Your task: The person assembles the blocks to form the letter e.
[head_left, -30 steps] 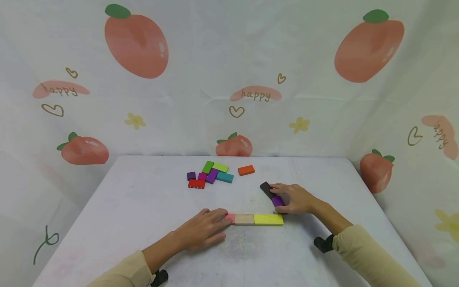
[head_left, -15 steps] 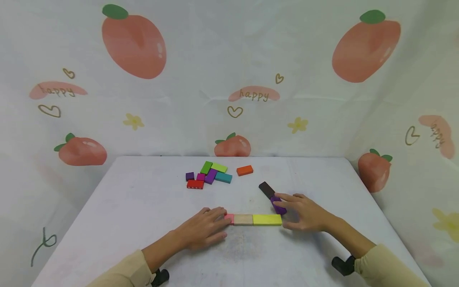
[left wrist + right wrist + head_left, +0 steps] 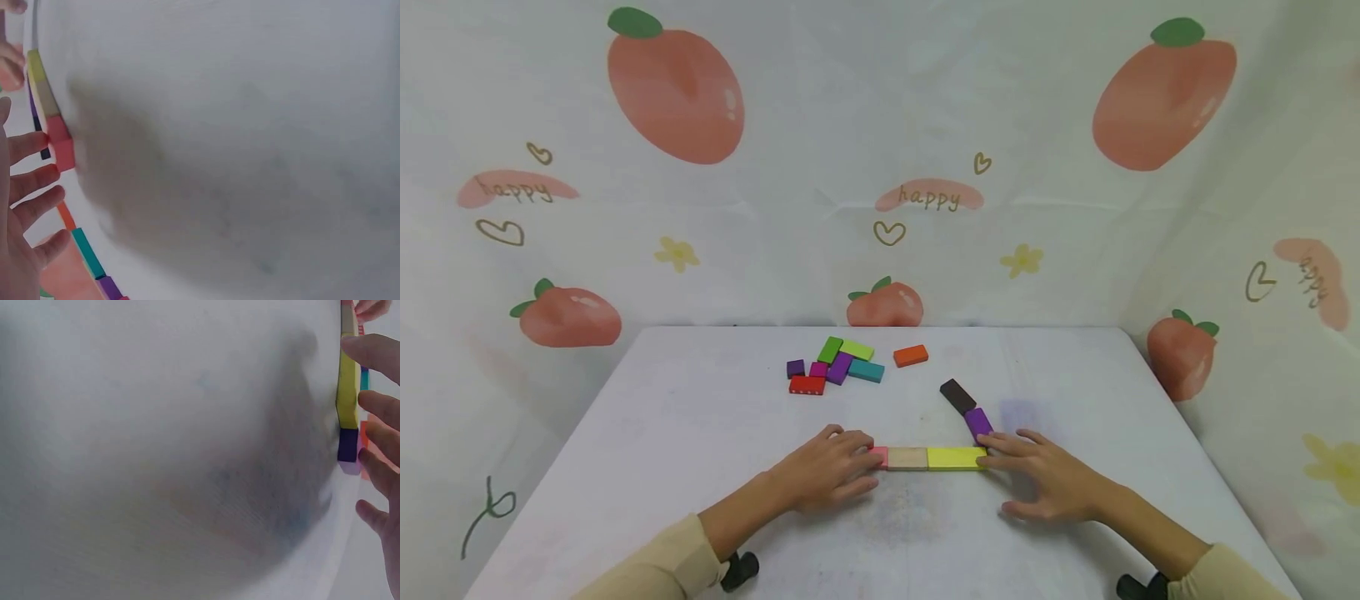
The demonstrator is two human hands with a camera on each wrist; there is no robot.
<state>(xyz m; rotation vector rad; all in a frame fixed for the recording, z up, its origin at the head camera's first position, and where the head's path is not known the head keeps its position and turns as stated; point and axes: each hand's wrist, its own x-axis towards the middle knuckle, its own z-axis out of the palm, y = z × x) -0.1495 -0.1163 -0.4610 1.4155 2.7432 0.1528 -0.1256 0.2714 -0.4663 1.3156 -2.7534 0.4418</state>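
A straight row of flat blocks lies across the middle of the white table: a pink block, a bare wood block and a yellow block. From the row's right end, a purple block and a black block slant away to the back left, end to end. My left hand has its fingers at the pink block's left end, partly covering it. My right hand, fingers spread, has its fingertips over the corner between the yellow and purple blocks. The right wrist view shows the purple block's dark end beside the yellow one.
Toward the back lies a cluster with a red block, a teal block, a green block and several others. An orange block lies apart to their right. A printed cloth hangs behind the table.
My right hand has come off the black block and moved back along the purple one, toward me, to the yellow block's right end. The left hand stays at the pink block.
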